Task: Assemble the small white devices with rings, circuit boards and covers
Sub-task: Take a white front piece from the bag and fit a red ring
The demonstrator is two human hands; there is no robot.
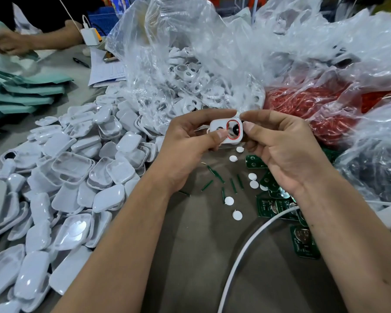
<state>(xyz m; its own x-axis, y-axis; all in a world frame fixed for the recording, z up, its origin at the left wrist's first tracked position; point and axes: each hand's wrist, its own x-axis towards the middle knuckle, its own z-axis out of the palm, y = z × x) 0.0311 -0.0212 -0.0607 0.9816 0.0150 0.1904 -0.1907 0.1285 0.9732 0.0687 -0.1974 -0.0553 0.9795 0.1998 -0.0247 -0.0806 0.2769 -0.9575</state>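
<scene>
My left hand (190, 141) and my right hand (287, 150) both pinch one small white device shell (226, 129) above the table. A red ring (233, 129) sits in the shell's large round opening. A smaller round hole lies beside it, partly under my left thumb. White covers (77, 177) lie heaped at the left. Green circuit boards (280, 204) lie under and beside my right wrist. More white shells (190, 75) fill a clear bag behind my hands. A bag of red rings (314, 105) lies to the right.
Small white round stickers (229, 201) and thin green strips (215, 172) are scattered on the grey table. A white cable (246, 249) curves across the front right. Another person's hands (9, 44) work at the far left, by stacked teal sheets (20, 93).
</scene>
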